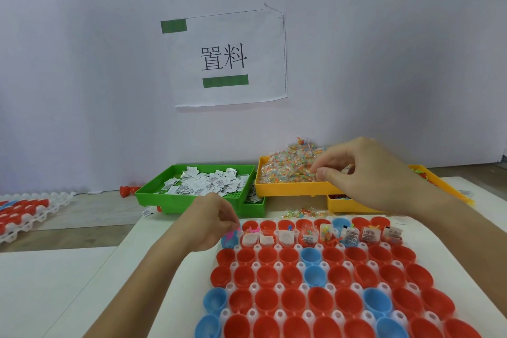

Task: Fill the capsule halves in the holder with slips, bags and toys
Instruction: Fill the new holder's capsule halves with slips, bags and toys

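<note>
Here the white holder of red and blue capsule halves lies near right, its far row partly filled. The left hand pinches a pink toy at its far-left corner. The right hand pinches bags in the yellow tray; slips fill the green tray.

Right hand pinched small bags heaped in the yellow tray; left hand, fingers curled, pinched a pink toy over the holder's far-left blue capsule half
</note>
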### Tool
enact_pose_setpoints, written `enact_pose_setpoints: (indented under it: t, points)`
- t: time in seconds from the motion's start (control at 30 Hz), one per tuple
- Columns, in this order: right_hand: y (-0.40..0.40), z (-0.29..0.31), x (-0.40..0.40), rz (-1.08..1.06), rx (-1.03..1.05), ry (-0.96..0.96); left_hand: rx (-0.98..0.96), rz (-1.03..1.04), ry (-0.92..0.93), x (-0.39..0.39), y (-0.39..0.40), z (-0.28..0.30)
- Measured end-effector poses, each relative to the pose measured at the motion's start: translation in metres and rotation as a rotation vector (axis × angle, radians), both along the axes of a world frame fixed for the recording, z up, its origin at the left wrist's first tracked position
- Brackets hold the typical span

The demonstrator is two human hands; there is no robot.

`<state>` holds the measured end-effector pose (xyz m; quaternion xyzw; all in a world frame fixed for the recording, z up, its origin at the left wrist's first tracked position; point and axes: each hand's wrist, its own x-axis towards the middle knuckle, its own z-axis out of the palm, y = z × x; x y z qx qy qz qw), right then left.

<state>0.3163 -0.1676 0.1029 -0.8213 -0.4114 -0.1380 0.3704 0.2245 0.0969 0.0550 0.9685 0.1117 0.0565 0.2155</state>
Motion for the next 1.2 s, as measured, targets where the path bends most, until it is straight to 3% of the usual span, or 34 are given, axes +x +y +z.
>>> enact_pose_setpoints:
  t: [0.43,0.8,1.2]
  points:
    - [-0.004,-0.003,0.008,-0.034,-0.004,0.011,-0.043,0.002,-0.028,0.0,0.003,-0.001]
    - [-0.02,-0.018,0.037,-0.271,-0.074,0.048,0.011,-0.062,0.016,-0.005,0.003,0.008]
    - [-0.018,-0.035,0.048,-0.299,-0.105,0.114,0.01,-0.004,0.017,-0.002,0.0,0.003]
